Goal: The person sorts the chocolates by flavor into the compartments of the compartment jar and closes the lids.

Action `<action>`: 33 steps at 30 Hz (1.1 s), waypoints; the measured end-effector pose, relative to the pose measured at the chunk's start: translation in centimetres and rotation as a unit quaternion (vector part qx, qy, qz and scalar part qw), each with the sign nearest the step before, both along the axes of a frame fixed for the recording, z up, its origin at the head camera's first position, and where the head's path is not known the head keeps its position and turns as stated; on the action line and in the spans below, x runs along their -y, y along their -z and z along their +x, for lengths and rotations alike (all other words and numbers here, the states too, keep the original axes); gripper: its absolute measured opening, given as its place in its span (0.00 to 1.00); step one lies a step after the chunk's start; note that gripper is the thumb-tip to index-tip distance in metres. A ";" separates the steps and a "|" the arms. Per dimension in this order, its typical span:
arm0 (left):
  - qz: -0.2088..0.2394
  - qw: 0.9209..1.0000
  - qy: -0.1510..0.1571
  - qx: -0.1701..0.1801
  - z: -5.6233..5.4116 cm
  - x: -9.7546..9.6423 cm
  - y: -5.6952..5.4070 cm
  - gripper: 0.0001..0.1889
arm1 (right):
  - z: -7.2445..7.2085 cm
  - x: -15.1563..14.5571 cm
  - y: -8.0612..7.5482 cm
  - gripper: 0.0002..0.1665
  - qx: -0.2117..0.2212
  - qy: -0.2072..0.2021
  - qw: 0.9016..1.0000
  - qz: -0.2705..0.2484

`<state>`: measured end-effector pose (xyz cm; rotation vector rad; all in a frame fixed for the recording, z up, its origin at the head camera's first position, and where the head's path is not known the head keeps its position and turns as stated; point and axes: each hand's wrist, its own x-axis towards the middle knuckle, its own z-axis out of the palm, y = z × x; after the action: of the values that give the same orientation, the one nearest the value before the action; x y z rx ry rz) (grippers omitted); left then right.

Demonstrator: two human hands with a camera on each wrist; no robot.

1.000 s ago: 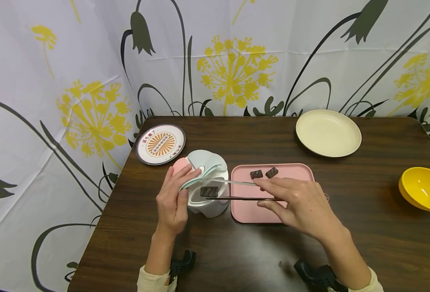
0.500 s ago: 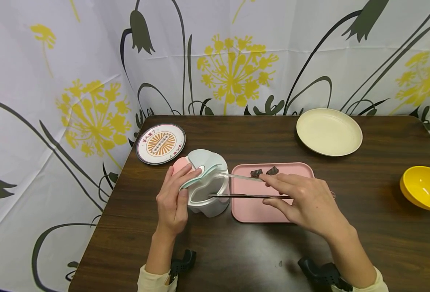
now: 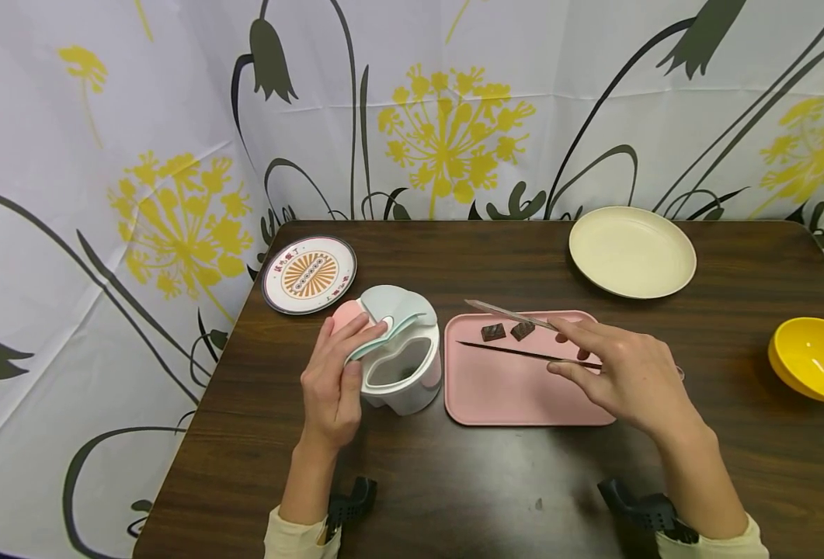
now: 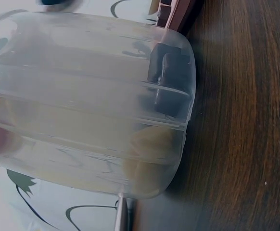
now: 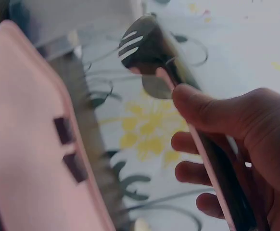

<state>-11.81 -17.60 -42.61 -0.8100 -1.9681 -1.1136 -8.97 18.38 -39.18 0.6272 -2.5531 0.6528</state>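
My left hand (image 3: 331, 388) lies over the flower-shaped lid of a snack box (image 3: 412, 396), pinching the raised green flap (image 3: 394, 335) between fingers and thumb. Below the flap one compartment is uncovered. Through the translucent wall in the left wrist view, dark pieces (image 4: 171, 79) and pale brown pieces (image 4: 152, 144) show at the bottom in separate compartments. My right hand (image 3: 624, 380) holds metal tongs (image 5: 145, 45), spread apart with nothing between their tips, above the pink tray (image 3: 523, 400). Two dark chocolate pieces (image 3: 493, 332) sit near the tray's back edge.
A white patterned plate (image 3: 309, 275) stands at the back left. Toward the back right is a cream plate (image 3: 631, 252), and a yellow bowl (image 3: 818, 361) sits at the far right. A flowered cloth (image 3: 453, 116) hangs behind the wooden table (image 3: 467, 481).
A dark chocolate piece in the tongs has gone down into the box's uncovered compartment. My right hand has drawn the tongs back rightward over the tray. The left hand has stayed put.
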 end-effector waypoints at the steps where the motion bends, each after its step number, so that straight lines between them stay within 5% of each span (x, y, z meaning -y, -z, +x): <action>1: 0.001 1.000 0.000 0.000 0.0 0.0 0.0 0.19 | -0.1 -0.3 0.4 0.32 0.012 0.013 1.000 0.006; 13: 0.001 1.000 0.000 0.001 -0.1 -0.1 0.0 0.20 | -0.6 -3.1 4.3 0.18 0.106 0.114 0.988 0.021; 33: 0.004 1.000 -0.001 -0.009 -0.1 -0.1 -0.1 0.20 | -0.7 -3.5 5.5 0.12 0.143 0.126 0.981 0.028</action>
<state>-11.90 -17.49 -42.52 -0.8111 -1.9480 -1.1099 -9.72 21.83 -44.66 0.2326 -2.8604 0.6209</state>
